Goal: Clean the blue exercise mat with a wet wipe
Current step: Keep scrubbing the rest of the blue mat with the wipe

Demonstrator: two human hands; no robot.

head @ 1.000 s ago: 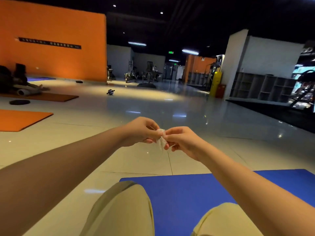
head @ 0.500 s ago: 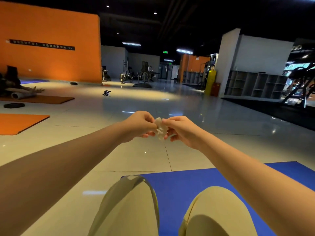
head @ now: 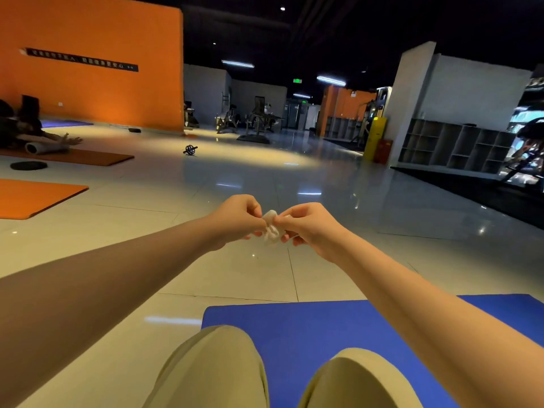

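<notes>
A small crumpled white wet wipe (head: 271, 227) hangs in the air between both hands, out in front of me above the tiled floor. My left hand (head: 235, 220) pinches its left side and my right hand (head: 309, 226) pinches its right side, fingertips almost touching. The blue exercise mat (head: 309, 328) lies on the floor below my arms, its far edge and left corner in view. My knees in beige trousers (head: 217, 369) cover its near part.
Pale glossy floor tiles (head: 229, 278) stretch ahead. Orange mats (head: 32, 195) lie at the left, with a person stretching on a farther one (head: 44, 139). An ab wheel (head: 190, 149) stands mid-floor. Gym machines, a pillar and cubby shelves (head: 459, 148) are at the back and right.
The wipe has been worked a little more open between my fingers. My hands stay together, and the view has tilted slightly so the mat's far edge sits lower than half a second ago.
</notes>
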